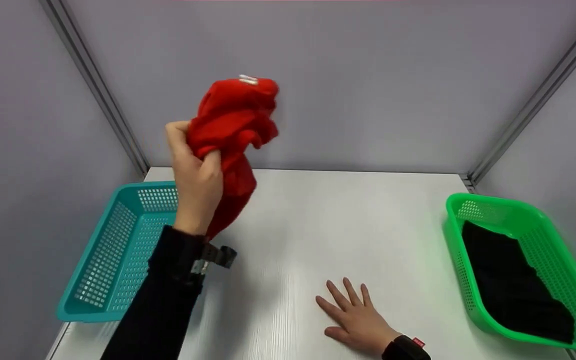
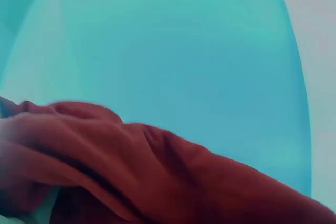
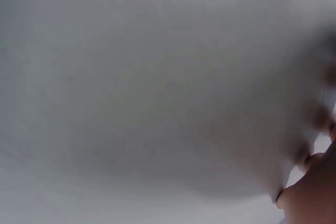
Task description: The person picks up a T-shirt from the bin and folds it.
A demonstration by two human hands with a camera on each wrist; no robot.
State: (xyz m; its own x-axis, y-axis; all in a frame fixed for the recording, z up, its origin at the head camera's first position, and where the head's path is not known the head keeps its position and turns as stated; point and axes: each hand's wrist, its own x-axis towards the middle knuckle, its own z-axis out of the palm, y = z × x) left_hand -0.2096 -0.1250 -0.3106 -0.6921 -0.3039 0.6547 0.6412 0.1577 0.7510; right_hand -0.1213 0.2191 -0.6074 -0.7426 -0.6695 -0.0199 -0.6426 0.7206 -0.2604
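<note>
My left hand [image 1: 195, 172] is raised above the table's left side and grips a bunched red cloth [image 1: 235, 125], which hangs down past my wrist. The left wrist view shows that red cloth [image 2: 157, 177] close up against a blurred teal background. My right hand [image 1: 355, 317] lies flat on the white table [image 1: 318, 235] near the front edge, fingers spread and holding nothing. In the right wrist view only a blurred white surface and a bit of my right hand [image 3: 315, 192] show.
A teal basket [image 1: 113, 250] stands at the table's left edge, with no contents visible. At the right edge a green basket [image 1: 533, 220] holds black cloth [image 1: 513, 285]. Grey booth walls enclose the table on three sides.
</note>
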